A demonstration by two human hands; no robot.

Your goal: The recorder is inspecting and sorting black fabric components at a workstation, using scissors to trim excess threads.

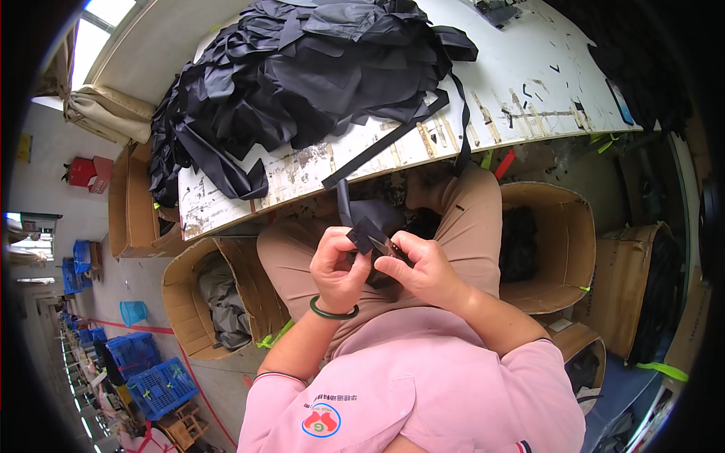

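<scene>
Person seated at a worn white worktable, knees under its edge, both forearms drawn in close over the lap in tan trousers. Left hand raised with the wrist bent, a green bangle round it; thumb and fingers pinched together on a small piece of flat black fabric, which stands just above the knuckles. Right hand sits beside the left, nearly touching it, fingers curled in and closed on the same fabric piece from the other side; something small and dark shows between the two hands, too hidden to tell what. Elbows bent sharply, upper arms in pink short sleeves. A long black webbing strap runs from the table edge down toward the hands. On the table behind lies a large heap of black fabric cuttings, well apart from the hands. Open cardboard boxes on the floor either side of the legs: one at the person's left holding grey material, one at the right with dark cloth inside. Blue plastic crates farther off on the floor.
</scene>
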